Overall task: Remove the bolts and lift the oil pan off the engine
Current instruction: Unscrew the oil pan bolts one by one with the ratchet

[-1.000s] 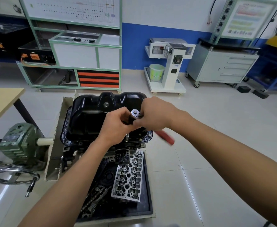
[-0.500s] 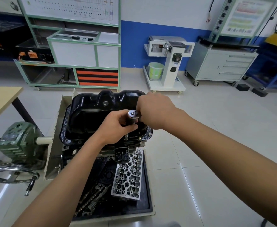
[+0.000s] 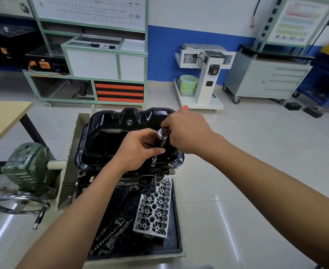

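The glossy black pressed-metal oil pan (image 3: 109,136) is seated on the engine (image 3: 159,170). The black cylindrical shaft of the chrome ratchet (image 3: 162,133) is enclosed by the grip of the left hand (image 3: 138,150); its red-tipped handle is clasped by the right hand (image 3: 187,131).

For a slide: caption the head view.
Left hand and right hand hold a ratchet upright on the oil pan flange.

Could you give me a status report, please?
Left grip holds extension, right grip on ratchet handle. Oil pan seated on engine, socket at near flange. Nothing blocking.
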{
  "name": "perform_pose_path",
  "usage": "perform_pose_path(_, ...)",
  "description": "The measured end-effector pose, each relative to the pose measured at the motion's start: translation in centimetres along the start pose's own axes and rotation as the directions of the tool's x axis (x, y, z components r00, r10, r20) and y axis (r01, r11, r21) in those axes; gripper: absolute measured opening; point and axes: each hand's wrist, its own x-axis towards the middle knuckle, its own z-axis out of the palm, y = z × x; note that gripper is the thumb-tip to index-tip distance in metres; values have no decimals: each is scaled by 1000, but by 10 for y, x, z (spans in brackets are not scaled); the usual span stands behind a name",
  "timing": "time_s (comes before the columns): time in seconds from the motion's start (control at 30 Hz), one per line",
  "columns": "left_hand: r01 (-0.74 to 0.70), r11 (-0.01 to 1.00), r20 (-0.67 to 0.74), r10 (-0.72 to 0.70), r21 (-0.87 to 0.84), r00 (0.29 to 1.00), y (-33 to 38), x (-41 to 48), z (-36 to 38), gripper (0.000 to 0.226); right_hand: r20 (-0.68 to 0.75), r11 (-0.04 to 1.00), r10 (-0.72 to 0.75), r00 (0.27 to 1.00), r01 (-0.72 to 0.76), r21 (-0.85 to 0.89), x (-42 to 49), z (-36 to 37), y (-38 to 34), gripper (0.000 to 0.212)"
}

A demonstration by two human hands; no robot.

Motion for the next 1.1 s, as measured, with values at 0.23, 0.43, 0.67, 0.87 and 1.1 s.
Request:
perform_pose_path(0.23, -1, 993, -179, 22, 117, 984, -6, 3, 7, 34, 95, 978, 170, 981, -180, 110, -8, -3, -4, 37)
perform_pose_path(0.43, 4, 989, -230, 31, 151, 973, -8, 5, 13, 34, 244, 933, 98, 965, -174, 316, -9, 6, -13, 53)
perform_pose_path(0.67, -22, 997, -117, 31, 81, 993, -9, 5, 5, 30, 60, 993, 81, 995, -86, 81, -5, -6, -7, 27)
perform_pose_path(0.87, 11, 997, 110, -20, 80, 994, -4, 3, 2, 27, -25, 997, -65, 998, 66, 37, 2, 1, -7, 37)
perform_pose_path(1.1, 35, 997, 102, -42, 74, 994, -7, 3, -5, 22, -46, 981, -165, 985, 168, 95, 4, 5, -5, 23)
